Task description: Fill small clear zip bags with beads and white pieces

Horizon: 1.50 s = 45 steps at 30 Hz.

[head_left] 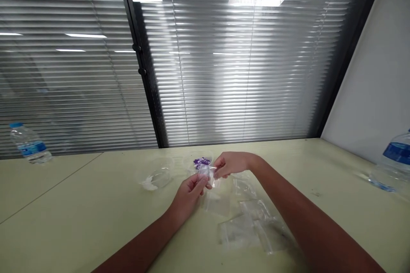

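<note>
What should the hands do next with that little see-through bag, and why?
Perhaps the right hand could gently spread the edge of the small clear bag while the left hand steadies it. Both hands have fingers on the bag, and purple pieces lie just beyond. I can't tell if it's open.

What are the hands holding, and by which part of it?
A small clear plastic bag: the left hand pinches its lower part, and the right hand seems to pinch its right edge.
</note>
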Tool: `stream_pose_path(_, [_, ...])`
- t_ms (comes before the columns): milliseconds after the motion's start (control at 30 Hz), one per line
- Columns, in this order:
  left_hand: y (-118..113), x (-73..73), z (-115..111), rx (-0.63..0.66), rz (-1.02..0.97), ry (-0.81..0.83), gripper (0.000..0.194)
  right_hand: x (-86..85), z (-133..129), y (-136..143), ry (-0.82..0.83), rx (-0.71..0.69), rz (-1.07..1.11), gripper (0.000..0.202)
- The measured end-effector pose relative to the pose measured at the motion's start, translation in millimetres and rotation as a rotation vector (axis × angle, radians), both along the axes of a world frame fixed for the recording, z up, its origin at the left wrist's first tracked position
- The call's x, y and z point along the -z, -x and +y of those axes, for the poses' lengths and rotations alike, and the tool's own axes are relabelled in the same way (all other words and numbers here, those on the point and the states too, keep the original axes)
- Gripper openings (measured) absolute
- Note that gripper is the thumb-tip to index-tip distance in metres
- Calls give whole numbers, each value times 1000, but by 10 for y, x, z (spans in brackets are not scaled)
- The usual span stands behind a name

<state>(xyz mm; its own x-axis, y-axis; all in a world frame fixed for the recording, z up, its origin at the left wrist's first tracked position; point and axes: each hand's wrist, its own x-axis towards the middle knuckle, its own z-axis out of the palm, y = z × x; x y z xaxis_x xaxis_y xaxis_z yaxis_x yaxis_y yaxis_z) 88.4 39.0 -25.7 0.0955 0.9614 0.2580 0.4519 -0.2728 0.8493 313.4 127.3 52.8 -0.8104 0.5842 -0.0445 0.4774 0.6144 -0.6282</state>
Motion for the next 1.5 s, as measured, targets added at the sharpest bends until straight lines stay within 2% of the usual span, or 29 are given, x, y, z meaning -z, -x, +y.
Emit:
stream_pose_path(100, [16, -38, -77, 27, 392, -201, 34, 32, 81, -61, -49, 106, -23, 25])
stream_pose_path(167, [43, -84, -121, 138, 657, -363, 41, 52, 132, -95, -89, 204, -69, 24])
stream_pose_path(267, [89, -140, -147, 311, 784, -392, 54, 66, 165, -101, -149, 336, -119, 33])
stream_pose_path(367, [116, -139, -125, 366, 740, -352, 51, 45, 137, -71, -173, 355, -106, 45])
stream_pose_path(467, [121, -95, -86, 349, 701, -369, 38, 15, 95, -44, -125, 276, -92, 49])
stream_pose_path(600, [120, -48, -42, 277, 650, -356, 24, 37, 98, -16, -57, 212, -99, 51])
stream_pose_path(733, [144, -41, -2, 179, 555, -230, 12, 126, 144, 38, -31, 178, -104, 46])
stream_pose_path(833, [168, -50, 26, 115, 439, -92, 20, 184, 138, 93, 28, 110, -94, 41])
stream_pose_path(933, [178, -58, 53, 86, 237, -9, 31, 212, 95, 144, 120, 6, -65, 41])
stream_pose_path(1033, [180, -53, 93, 38, 58, -18, 36, 242, 59, 199, 191, -87, -25, 41])
stream_pose_path(1167, [200, -15, 147, -18, -26, -63, 39, 339, 55, 309, 239, -150, 40, 37])
stream_pose_path(1333, [216, 25, 142, -66, -73, -94, 38, 473, 96, 416, 290, -169, 166, 27])
stream_pose_path(1500, [197, 6, 126, -85, -113, -104, 40, 534, 213, 418, 303, -83, 333, 21])
